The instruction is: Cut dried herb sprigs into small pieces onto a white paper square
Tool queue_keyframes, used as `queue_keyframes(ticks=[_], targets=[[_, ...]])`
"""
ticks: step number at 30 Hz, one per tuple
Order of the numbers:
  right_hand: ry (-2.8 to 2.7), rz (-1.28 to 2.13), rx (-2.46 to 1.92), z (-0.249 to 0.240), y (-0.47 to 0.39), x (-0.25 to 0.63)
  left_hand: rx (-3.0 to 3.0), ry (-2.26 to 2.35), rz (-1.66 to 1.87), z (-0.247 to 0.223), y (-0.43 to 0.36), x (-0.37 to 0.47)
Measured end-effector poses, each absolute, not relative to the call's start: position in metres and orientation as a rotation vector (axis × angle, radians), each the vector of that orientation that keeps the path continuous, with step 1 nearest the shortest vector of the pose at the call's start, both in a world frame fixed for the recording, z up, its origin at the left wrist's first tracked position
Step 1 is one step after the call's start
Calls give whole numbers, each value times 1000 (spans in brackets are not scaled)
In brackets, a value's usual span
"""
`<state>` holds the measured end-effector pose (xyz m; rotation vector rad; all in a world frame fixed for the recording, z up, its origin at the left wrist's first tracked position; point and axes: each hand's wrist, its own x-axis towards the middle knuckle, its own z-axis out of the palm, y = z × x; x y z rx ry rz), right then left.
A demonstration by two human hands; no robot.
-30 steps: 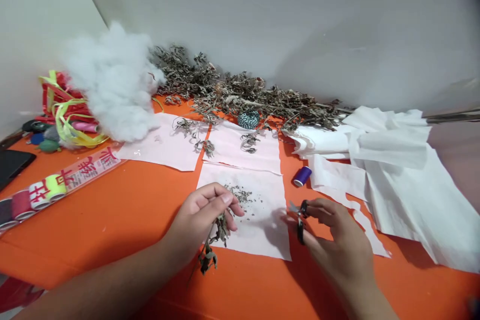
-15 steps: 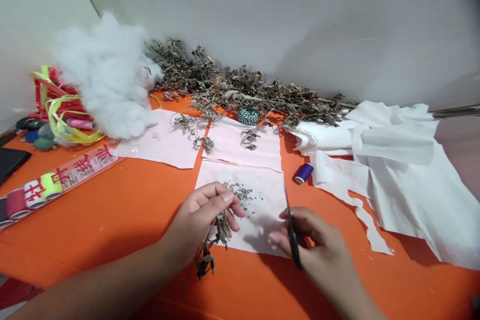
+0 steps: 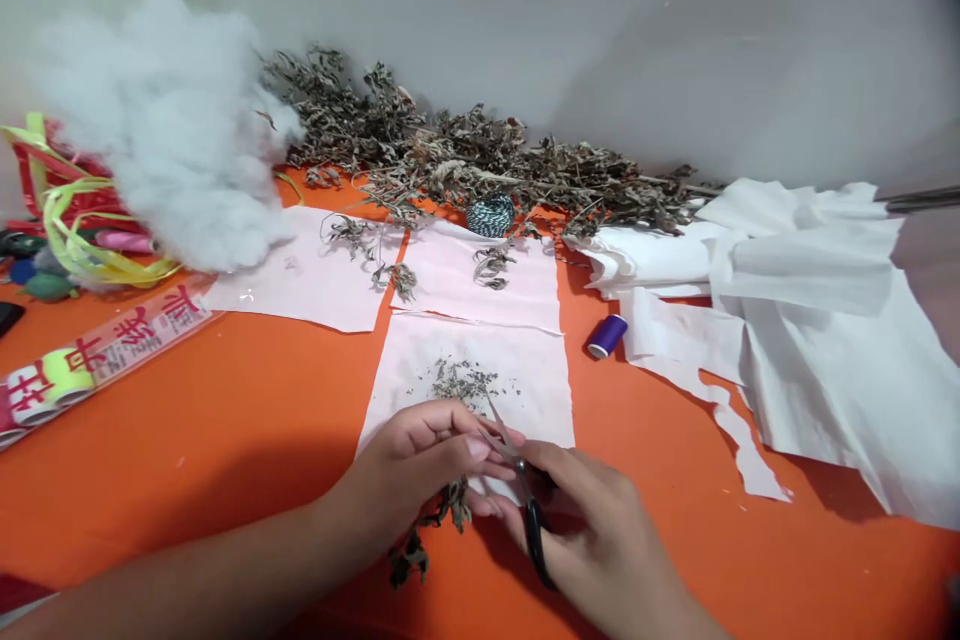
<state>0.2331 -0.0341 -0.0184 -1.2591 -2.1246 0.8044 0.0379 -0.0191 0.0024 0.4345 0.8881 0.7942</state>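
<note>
My left hand (image 3: 420, 465) is closed on a sprig of dried leaves (image 3: 454, 505), whose dark lower leaves hang below the palm. In my right hand (image 3: 585, 510) are black-handled scissors (image 3: 534, 530), their blades parted and pointing up-left beside my left fingertips. Both hands are over the lower edge of a white fabric piece (image 3: 540, 375). Small crushed leaf bits (image 3: 461, 380) lie scattered on that fabric, just beyond my fingers.
Dried branches (image 3: 450, 155) lie along the wall behind twine (image 3: 490, 215). White stuffing (image 3: 172, 130) and ribbons (image 3: 75, 220) are at left, with packaged thread (image 3: 112, 350). A purple spool (image 3: 607, 336) and white cloth (image 3: 832, 360) are on the right.
My right hand has moved left with the scissors, bringing the now parted blades to my left fingertips. My left hand, still holding the sprig, is slightly lower. The view has shifted a little.
</note>
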Motion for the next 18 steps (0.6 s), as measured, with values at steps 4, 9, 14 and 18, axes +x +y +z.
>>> queue_keyframes(ticks=[4,9,14,18], targets=[[-2120,755,-1202,-19,-34,231,436,906,733,1,-19,41],[-2120,785,-1223,-19,-34,232,401,902,708,0,-17,43],[-2133,802,-1223,-17,-33,232,392,913,698,1,-18,43],[-2129,888,-1237,-16,-33,231,391,890,712,0,-20,42]])
